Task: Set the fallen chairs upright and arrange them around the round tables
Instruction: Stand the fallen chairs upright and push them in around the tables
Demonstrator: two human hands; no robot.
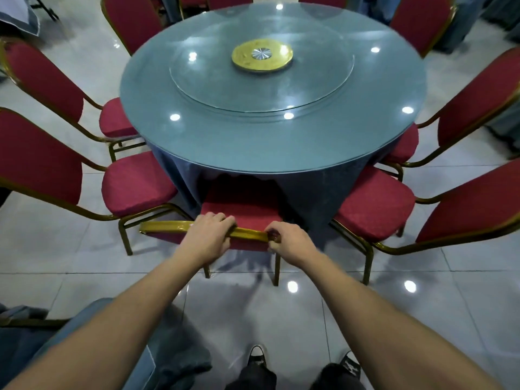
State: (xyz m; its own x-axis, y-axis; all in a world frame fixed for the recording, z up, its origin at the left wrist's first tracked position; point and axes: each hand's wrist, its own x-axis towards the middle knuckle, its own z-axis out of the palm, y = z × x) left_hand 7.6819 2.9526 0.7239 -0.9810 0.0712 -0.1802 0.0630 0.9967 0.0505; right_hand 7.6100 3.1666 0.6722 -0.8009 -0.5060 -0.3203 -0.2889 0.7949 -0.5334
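Both hands grip the gold top rail of a red chair standing upright on the tiled floor at the near edge of the round worktop; its seat is pushed under the blue cloth. The left hand curls its fingers over the rail near the middle, and the right hand pinches the rail's right end. More red chairs stand on either side around the worktop, whose glass turntable carries a gold centre disc
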